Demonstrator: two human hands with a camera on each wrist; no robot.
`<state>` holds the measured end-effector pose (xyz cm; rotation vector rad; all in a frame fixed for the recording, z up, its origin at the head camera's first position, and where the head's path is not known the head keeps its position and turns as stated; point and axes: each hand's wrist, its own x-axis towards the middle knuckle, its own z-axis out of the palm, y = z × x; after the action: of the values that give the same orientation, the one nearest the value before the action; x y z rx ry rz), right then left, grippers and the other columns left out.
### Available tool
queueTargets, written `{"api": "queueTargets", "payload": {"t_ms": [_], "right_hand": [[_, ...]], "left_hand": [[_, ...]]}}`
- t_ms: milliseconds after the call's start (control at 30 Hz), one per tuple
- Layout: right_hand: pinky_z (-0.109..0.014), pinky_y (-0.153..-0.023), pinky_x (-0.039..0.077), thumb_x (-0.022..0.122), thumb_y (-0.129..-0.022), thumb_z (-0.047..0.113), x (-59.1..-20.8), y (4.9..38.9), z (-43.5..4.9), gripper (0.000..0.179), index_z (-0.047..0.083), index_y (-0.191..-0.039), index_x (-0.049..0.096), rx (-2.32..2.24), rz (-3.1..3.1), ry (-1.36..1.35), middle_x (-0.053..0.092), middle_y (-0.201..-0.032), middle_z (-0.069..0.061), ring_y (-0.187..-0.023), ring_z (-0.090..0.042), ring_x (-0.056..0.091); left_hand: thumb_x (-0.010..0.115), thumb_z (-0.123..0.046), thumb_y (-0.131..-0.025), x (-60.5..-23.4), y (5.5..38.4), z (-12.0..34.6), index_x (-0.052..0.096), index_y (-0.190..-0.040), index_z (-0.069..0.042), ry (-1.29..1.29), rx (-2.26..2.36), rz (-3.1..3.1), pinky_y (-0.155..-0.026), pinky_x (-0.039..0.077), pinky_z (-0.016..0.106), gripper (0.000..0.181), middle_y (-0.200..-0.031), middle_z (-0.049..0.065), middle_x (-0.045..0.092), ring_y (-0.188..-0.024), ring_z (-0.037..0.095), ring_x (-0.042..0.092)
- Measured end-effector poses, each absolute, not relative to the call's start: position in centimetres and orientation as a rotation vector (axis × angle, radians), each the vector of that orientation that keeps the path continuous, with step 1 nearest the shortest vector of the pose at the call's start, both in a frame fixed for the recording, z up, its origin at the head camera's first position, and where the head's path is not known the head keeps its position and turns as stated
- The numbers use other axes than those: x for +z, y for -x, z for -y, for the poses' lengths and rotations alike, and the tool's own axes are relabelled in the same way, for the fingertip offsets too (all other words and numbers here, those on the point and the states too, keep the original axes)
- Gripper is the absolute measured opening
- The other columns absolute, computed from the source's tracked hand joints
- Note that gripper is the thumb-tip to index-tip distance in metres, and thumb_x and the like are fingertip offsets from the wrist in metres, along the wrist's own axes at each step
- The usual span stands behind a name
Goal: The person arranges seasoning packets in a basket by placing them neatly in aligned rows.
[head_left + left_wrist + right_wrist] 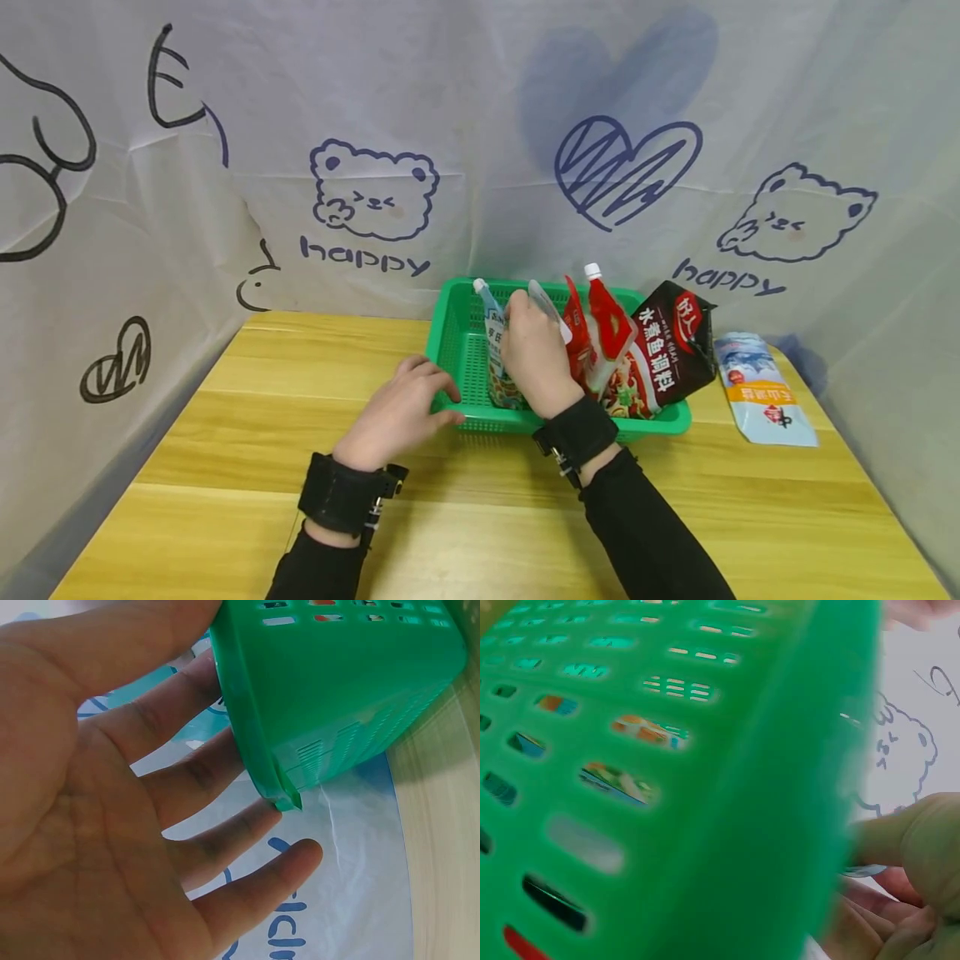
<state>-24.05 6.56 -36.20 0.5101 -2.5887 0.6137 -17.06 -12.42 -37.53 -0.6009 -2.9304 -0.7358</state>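
Note:
A green plastic basket (450, 317) stands toward the back of the table. My right hand (536, 354) reaches into it, curled fingers pinching a pale grey-white packet (551, 308) that is mostly hidden behind them. Just left of that hand stands a light-blue spouted pouch (495, 342) with a white cap. My left hand (397, 412) is at the basket's front left corner, its fingers nearly straight and spread. In the left wrist view, the thumb (135, 645) and fingertips lie right at the green rim (247, 742). The basket wall blocks much of the right wrist view.
Right of my right hand, the basket holds a red spouted pouch (607, 325) with a white cap and a black-and-red seasoning packet (663, 358) leaning over the right side. A blue, orange and white packet (765, 392) lies on the wooden table (300, 375). White sheeting (495, 108) hangs behind.

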Motion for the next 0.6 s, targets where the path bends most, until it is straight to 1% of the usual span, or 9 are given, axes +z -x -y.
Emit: {"api": "queueTargets", "payload": {"t_ms": [100,267,333,500,600], "right_hand": [[-0.036,-0.054,0.050,0.067,-0.096,-0.002,-36.0,23.8,-6.8,0.026,-0.002,-0.117,0.053,0.622,2.646,-0.499,0.065,-0.088,-0.017,-0.063,-0.028,0.060],[-0.034,-0.054,0.049,0.068,-0.096,-0.001,-35.9,23.7,-6.9,0.039,-0.004,-0.131,0.050,0.590,2.724,-0.518,0.065,-0.103,-0.020,-0.072,-0.029,0.063],[-0.034,-0.054,0.050,0.066,-0.097,-0.002,-36.1,23.8,-6.9,0.040,-0.006,-0.133,0.049,0.581,2.725,-0.524,0.062,-0.109,-0.022,-0.072,-0.030,0.063],[-0.037,-0.059,0.055,0.063,-0.099,-0.004,-37.0,24.0,-7.0,0.037,-0.011,-0.132,0.048,0.551,2.666,-0.491,0.058,-0.113,-0.027,-0.077,-0.033,0.064],[-0.038,-0.058,0.055,0.062,-0.100,-0.004,-37.6,24.1,-7.0,0.034,-0.011,-0.131,0.048,0.539,2.618,-0.475,0.057,-0.114,-0.028,-0.079,-0.034,0.064]], "left_hand": [[0.085,-0.023,-0.088,-37.6,17.1,12.4,0.074,-0.095,-0.014,0.609,-0.730,2.928,-0.111,0.046,0.055,0.016,-0.119,0.009,0.069,-0.138,0.040,0.046],[0.085,-0.023,-0.089,-37.6,17.1,12.6,0.074,-0.094,-0.015,0.606,-0.719,2.930,-0.111,0.046,0.055,0.014,-0.118,0.010,0.069,-0.138,0.041,0.045],[0.085,-0.023,-0.089,-37.6,17.1,12.7,0.074,-0.093,-0.015,0.602,-0.717,2.931,-0.110,0.046,0.055,0.014,-0.117,0.010,0.069,-0.138,0.041,0.045],[0.084,-0.024,-0.089,-37.6,17.1,12.6,0.074,-0.092,-0.016,0.602,-0.712,2.935,-0.110,0.046,0.056,0.013,-0.117,0.010,0.070,-0.139,0.043,0.044],[0.084,-0.025,-0.089,-37.6,17.0,12.5,0.074,-0.091,-0.016,0.603,-0.723,2.938,-0.110,0.046,0.056,0.013,-0.117,0.010,0.070,-0.140,0.043,0.044]]}}
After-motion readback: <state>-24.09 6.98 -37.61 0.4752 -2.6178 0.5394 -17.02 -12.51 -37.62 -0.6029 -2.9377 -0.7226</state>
